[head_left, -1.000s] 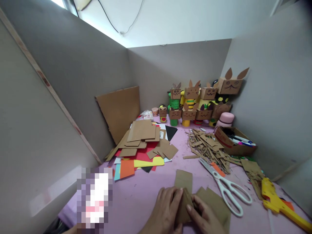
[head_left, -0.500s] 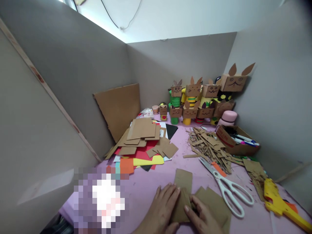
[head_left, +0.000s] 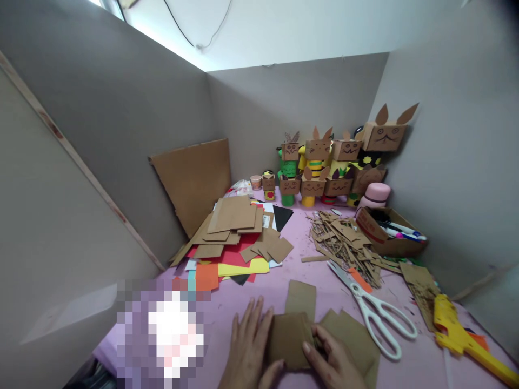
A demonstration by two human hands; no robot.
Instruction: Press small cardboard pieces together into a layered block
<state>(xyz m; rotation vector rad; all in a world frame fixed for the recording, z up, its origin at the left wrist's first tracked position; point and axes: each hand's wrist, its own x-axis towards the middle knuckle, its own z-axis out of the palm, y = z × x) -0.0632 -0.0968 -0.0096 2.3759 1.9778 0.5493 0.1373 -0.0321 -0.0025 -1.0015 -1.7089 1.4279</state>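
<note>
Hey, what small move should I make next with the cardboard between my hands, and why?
I'd probably press along what looks like a crease near the right edge of the cardboard: your right hand already has thumb and fingers at that edge, and your left hand lies spread at the opposite edge, seemingly able to steady it.

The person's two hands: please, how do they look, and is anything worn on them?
The left hand and the right hand are bare: no glove, ring or bracelet shows on either. No sleeve is visible within the picture.
</note>
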